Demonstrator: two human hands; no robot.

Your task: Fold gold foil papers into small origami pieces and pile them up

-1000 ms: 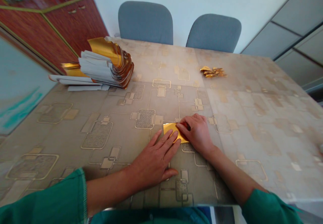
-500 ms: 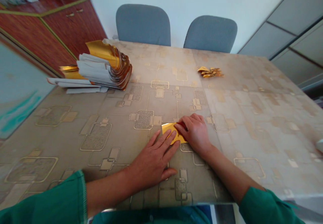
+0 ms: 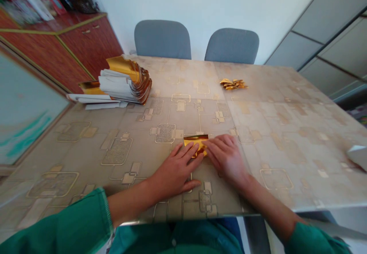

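Note:
A small folded sheet of gold foil paper [image 3: 197, 140] lies on the patterned tablecloth in front of me, with a raised fold along its far edge. My left hand [image 3: 177, 170] rests flat, its fingers spread over the left part of the sheet. At the right end, my right hand [image 3: 228, 158] has its fingers pressed together on the paper; its thumb is hidden. Farther off to the right sits a little pile of folded gold foil pieces [image 3: 233, 84].
At the back left a thick stack of gold and white paper sheets [image 3: 123, 84] is bent over. Two grey chairs [image 3: 162, 40] stand behind the table [image 3: 172, 112]. A reddish wooden cabinet [image 3: 91, 47] is at the left, and a white object [image 3: 358, 155] shows at the right edge.
My right hand has shifted slightly rightward and its curled fingers have straightened. A fold now stands up along the foil's far edge. My left hand stays on it; the camera view has tilted up slightly.

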